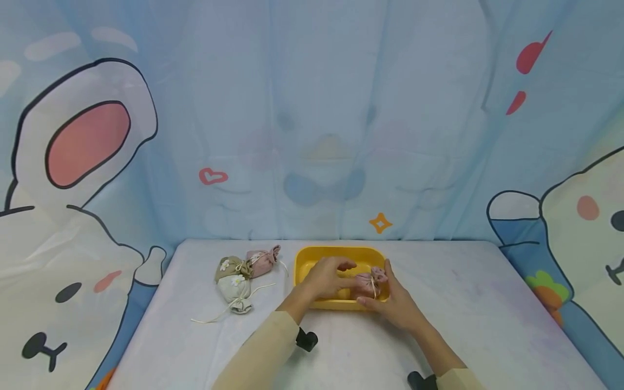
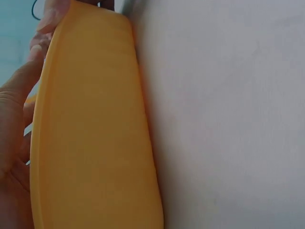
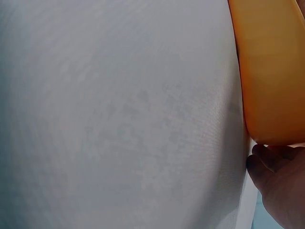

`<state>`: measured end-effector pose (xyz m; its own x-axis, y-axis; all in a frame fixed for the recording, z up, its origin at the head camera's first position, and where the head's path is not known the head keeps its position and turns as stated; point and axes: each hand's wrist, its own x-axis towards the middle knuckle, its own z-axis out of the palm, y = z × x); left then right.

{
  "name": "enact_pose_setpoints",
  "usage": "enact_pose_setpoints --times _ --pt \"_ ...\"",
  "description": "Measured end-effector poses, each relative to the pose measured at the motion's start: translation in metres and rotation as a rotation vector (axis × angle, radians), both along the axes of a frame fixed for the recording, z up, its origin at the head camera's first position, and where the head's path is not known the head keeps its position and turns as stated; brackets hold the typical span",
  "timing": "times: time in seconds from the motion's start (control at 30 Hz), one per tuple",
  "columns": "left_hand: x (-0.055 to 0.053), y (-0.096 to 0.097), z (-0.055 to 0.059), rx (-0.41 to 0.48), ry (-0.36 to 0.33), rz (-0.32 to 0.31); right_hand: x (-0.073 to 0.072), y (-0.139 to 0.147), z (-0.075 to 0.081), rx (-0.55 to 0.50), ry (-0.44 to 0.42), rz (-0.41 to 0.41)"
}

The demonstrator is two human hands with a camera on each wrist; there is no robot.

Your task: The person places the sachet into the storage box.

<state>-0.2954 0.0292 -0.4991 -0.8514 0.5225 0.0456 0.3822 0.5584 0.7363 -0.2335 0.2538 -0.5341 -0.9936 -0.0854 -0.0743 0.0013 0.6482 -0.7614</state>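
Observation:
A yellow tray (image 1: pixel 336 252) stands on the table. In its right end sits a pink drawstring pouch (image 1: pixel 365 286) with a pale cord round its neck. My left hand (image 1: pixel 327 277) reaches over the tray's front rim, fingers and thumb spread apart, the thumb tip right at the pouch. My right hand (image 1: pixel 397 303) grips the tray's front right corner, its thumb over the front rim and its fingers along the right side. In the right wrist view, the right hand's fingers (image 3: pixel 269 164) bend against the end wall, low near the table.
Left of the tray, several drawstring pouches lie grouped: an olive one (image 1: pixel 225 267), a pale green one (image 1: pixel 233 290) with a long loose cord, and a pink one (image 1: pixel 262 262). A white cloth covers the table (image 1: pixel 468 309). Behind it hangs a blue cartoon curtain (image 1: pixel 322 108).

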Motion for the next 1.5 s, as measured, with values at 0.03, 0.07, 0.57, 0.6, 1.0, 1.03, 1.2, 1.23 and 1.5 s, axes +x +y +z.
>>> enact_pose_setpoints --times 0.03,0.07,0.57,0.6,1.0,1.03,1.2,1.23,1.5 --pt "0.0 -0.003 0.0 0.008 0.01 0.009 -0.001 0.0 0.0 -0.001 0.001 0.002" --pt "-0.001 -0.007 0.001 0.017 0.023 0.012 -0.001 0.0 0.0 0.0 0.001 0.002" --pt "-0.012 -0.042 0.001 0.109 0.103 0.086 -0.003 0.002 -0.004 0.027 0.006 -0.005" --pt "-0.013 -0.045 0.001 0.116 0.129 0.102 -0.003 0.002 -0.004 0.027 0.006 -0.006" --pt "-0.018 -0.113 0.007 0.275 0.322 0.328 -0.002 0.002 -0.005 -0.03 0.039 0.026" --pt "-0.019 -0.115 0.007 0.283 0.318 0.328 -0.002 0.002 -0.005 -0.031 0.037 0.025" --pt "-0.019 -0.125 0.004 0.256 0.336 0.35 -0.002 0.002 -0.005 -0.022 0.036 0.024" --pt "-0.019 -0.126 0.004 0.238 0.347 0.365 -0.002 0.002 -0.005 -0.018 0.036 0.024" --pt "-0.016 -0.138 0.006 0.138 0.308 0.484 -0.003 0.003 -0.006 0.008 0.044 0.014"
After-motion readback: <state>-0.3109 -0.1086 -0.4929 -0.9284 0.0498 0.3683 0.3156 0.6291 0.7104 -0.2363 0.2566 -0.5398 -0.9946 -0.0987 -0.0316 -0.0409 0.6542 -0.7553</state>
